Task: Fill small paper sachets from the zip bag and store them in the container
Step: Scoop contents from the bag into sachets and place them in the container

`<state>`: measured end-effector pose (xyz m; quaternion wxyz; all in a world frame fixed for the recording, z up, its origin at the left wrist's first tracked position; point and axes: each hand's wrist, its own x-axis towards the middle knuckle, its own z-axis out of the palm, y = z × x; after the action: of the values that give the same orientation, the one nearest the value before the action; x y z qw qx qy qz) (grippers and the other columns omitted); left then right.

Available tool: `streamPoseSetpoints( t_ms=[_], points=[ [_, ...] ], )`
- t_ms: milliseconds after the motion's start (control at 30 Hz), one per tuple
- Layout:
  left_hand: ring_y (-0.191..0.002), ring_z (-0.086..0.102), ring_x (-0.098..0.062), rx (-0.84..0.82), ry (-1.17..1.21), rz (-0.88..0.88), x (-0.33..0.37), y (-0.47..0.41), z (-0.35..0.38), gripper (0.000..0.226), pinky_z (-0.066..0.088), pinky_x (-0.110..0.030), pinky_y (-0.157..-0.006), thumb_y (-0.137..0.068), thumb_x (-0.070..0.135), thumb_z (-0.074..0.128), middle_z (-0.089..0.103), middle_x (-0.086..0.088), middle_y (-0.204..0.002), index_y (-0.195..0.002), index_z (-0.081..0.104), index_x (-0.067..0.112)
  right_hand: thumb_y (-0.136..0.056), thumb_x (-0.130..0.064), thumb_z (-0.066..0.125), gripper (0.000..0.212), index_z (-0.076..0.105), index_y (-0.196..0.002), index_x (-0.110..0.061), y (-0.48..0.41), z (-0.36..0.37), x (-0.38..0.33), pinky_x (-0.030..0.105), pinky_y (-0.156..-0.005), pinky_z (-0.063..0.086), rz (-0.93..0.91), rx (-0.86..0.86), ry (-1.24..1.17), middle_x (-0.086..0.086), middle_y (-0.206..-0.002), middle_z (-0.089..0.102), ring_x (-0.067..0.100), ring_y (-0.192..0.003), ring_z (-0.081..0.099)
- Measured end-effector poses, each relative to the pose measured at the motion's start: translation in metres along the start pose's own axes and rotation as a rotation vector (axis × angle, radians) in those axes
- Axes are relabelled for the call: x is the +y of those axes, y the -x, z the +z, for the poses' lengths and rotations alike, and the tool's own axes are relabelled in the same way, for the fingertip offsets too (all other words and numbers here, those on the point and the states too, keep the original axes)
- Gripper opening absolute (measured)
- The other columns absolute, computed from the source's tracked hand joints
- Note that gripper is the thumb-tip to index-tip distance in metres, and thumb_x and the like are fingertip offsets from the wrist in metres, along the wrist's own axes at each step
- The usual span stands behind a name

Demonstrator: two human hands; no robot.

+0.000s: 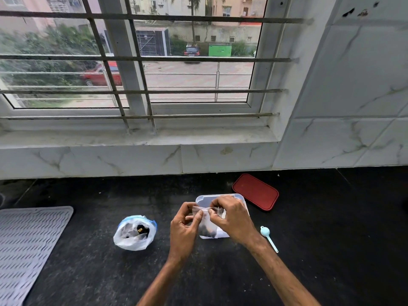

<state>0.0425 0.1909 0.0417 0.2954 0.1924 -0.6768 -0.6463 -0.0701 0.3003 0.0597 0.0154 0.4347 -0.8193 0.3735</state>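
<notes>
Translucent sachet (208,228), dark-filled, in the pinch of left hand (184,226) and right hand (231,217) over clear container (205,201)

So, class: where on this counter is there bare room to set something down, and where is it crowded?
Bare counter lies between the grey mat and the zip bag, and right of the red lid and blue scoop. Crowded: around the container, where the left hand and right hand pinch the sachet.

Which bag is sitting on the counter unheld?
The blue-rimmed zip bag at left; the left hand and right hand pinch the small sachet.
</notes>
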Motion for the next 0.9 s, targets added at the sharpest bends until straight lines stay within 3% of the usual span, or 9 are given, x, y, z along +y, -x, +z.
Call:
streamPoseSetpoints(
  t_ms=[167,367,433,500,567,633,767,900],
  points=[
    [-0.056,0.055,0.0,0.061,0.049,0.017,0.002,-0.003,0.001,0.005,0.044,-0.011,-0.053,-0.092,0.0,0.059,0.062,0.011,-0.07,-0.097,0.058,0.002,-0.082,-0.03,0.075,0.013,0.069,-0.085,-0.02,0.001,-0.005,0.006,0.018,-0.067,0.047,0.092,0.027,-0.15,-0.017,-0.079,0.064,0.003,-0.07,0.056],
    [-0.073,0.066,-0.012,-0.03,0.111,-0.051,-0.006,-0.006,-0.002,0.013,0.054,-0.023,-0.061,-0.091,0.01,0.063,0.069,-0.002,-0.086,-0.104,0.06,0.006,-0.072,-0.014,0.082,0.019,0.065,-0.067,-0.021,-0.001,-0.008,0.008,0.034,-0.065,0.049,0.187,0.149,-0.162,-0.016,-0.066,0.061,0.009,-0.066,0.057],
    [-0.084,0.071,-0.022,-0.121,0.121,-0.12,-0.011,-0.007,-0.006,0.024,0.059,-0.033,-0.066,-0.09,0.017,0.065,0.072,-0.008,-0.097,-0.111,0.061,0.007,-0.074,-0.015,0.082,0.018,0.066,-0.068,-0.021,-0.003,-0.011,0.012,0.034,-0.065,0.05,0.226,0.167,-0.183,-0.013,-0.068,0.064,0.009,-0.067,0.059],
    [-0.087,0.071,-0.026,-0.161,0.069,-0.15,-0.017,-0.008,-0.009,0.021,0.059,-0.034,-0.065,-0.088,0.017,0.067,0.073,-0.012,-0.096,-0.105,0.067,0.006,-0.075,-0.016,0.081,0.015,0.068,-0.07,-0.02,-0.004,-0.016,0.017,0.025,-0.063,0.048,0.237,0.176,-0.22,-0.011,-0.069,0.066,0.008,-0.067,0.059],
    [-0.08,0.071,-0.024,-0.131,0.044,-0.154,-0.022,-0.007,-0.009,0.012,0.057,-0.029,-0.063,-0.085,0.012,0.07,0.075,-0.014,-0.087,-0.092,0.071,0.002,-0.076,-0.016,0.081,0.012,0.07,-0.073,-0.019,-0.004,-0.019,0.018,0.013,-0.06,0.043,0.239,0.176,-0.236,-0.011,-0.07,0.067,0.006,-0.066,0.059],
    [-0.075,0.071,-0.02,-0.097,0.037,-0.162,-0.026,-0.006,-0.007,0.008,0.056,-0.027,-0.063,-0.084,0.007,0.071,0.075,-0.013,-0.082,-0.084,0.07,-0.001,-0.078,-0.019,0.08,0.008,0.071,-0.077,-0.019,-0.001,-0.019,0.018,0.009,-0.061,0.042,0.256,0.16,-0.237,-0.011,-0.072,0.069,0.004,-0.068,0.061],
    [-0.072,0.068,-0.013,-0.084,-0.024,-0.187,-0.037,-0.002,-0.007,0.007,0.054,-0.025,-0.063,-0.086,0.007,0.07,0.075,-0.01,-0.08,-0.082,0.069,0.001,-0.082,-0.021,0.077,0.009,0.075,-0.091,-0.021,0.007,-0.017,0.024,0.014,-0.065,0.048,0.262,0.036,-0.247,-0.012,-0.08,0.07,0.003,-0.072,0.063],
    [-0.075,0.068,-0.003,-0.211,-0.318,-0.215,-0.069,0.011,-0.019,0.004,0.055,-0.026,-0.069,-0.087,0.02,0.073,0.075,0.006,-0.082,-0.085,0.072,0.017,-0.083,-0.028,0.074,0.005,0.073,-0.084,-0.023,0.026,-0.005,0.037,0.025,-0.067,0.053,0.28,-0.118,-0.089,-0.014,-0.076,0.071,0.003,-0.068,0.064]
  ],
)
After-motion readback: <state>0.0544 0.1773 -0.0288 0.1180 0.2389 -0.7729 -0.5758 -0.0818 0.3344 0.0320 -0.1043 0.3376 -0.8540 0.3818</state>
